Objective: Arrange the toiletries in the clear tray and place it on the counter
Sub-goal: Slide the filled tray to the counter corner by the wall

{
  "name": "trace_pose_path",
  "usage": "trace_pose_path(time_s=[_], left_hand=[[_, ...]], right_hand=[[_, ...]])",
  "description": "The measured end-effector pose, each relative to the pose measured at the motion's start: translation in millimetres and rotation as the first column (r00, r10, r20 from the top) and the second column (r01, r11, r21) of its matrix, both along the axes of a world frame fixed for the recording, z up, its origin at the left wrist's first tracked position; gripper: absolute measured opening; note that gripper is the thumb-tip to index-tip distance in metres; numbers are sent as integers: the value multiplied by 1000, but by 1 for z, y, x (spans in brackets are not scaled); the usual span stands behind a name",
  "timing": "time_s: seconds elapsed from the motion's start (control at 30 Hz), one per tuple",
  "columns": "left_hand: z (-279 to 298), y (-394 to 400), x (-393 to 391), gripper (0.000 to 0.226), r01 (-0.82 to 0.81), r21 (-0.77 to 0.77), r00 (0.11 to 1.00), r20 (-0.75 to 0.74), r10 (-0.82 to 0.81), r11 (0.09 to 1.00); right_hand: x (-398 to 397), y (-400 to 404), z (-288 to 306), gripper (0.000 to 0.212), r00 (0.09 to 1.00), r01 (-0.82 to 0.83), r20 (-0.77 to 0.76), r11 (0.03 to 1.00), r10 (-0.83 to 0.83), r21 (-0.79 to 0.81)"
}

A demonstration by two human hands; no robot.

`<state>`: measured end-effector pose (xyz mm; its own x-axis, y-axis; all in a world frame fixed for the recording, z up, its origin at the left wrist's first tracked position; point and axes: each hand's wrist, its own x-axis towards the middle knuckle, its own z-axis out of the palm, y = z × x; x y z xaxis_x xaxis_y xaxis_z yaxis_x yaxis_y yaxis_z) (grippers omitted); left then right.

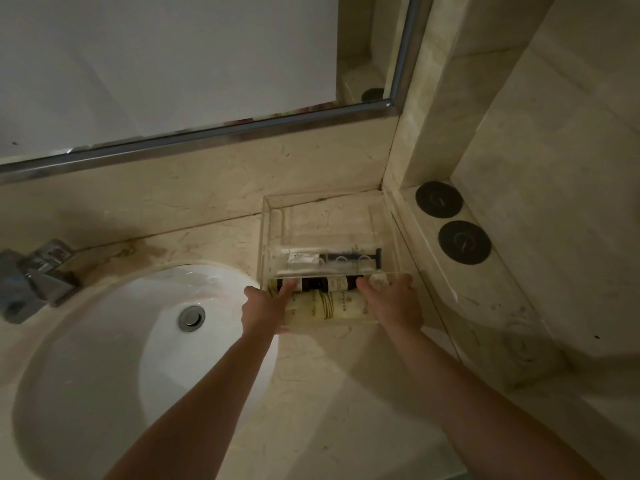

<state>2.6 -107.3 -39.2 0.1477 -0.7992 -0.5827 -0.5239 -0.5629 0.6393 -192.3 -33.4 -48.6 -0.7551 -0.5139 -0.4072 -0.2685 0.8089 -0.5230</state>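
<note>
Both hands grip the clear tray [273, 216] at its near corners, my left hand [265, 308] and my right hand [394, 301] closed on it, fingers over the near wall. It sits right of centre on the marble counter [329, 393], pushed toward the back corner. Inside I count two dark bottles [323, 283], two cream bottles [337, 306] and a black-handled razor [349, 255]. One white sink [104, 341] lies at left, just beside my left hand; two black discs [439, 199] sit on the ledge at right.
</note>
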Motion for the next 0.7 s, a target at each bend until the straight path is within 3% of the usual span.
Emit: trace_pose_path(time_s=[0.3, 0.4, 0.47, 0.57, 0.7], left_hand=[[-4, -5, -1, 75, 31, 17, 999, 28, -31, 999], [-3, -4, -2, 75, 39, 6, 999, 37, -39, 999], [-4, -2, -2, 74, 31, -3, 999, 40, -31, 1000], [-3, -1, -1, 75, 31, -7, 999, 30, -31, 999], [-2, 1, -1, 78, 37, -12, 999, 17, -37, 999]], right_hand=[[9, 5, -4, 89, 994, 3, -108, 995, -13, -96], [13, 14, -5, 82, 912, -114, -410, 978, 33, -173], [16, 15, -4, 68, 843, -261, -523, 945, 123, -199], [26, 7, -4, 41, 776, -454, -568, 867, 273, -204], [35, -6, -5, 32, 801, -465, -522, 854, 293, -234]])
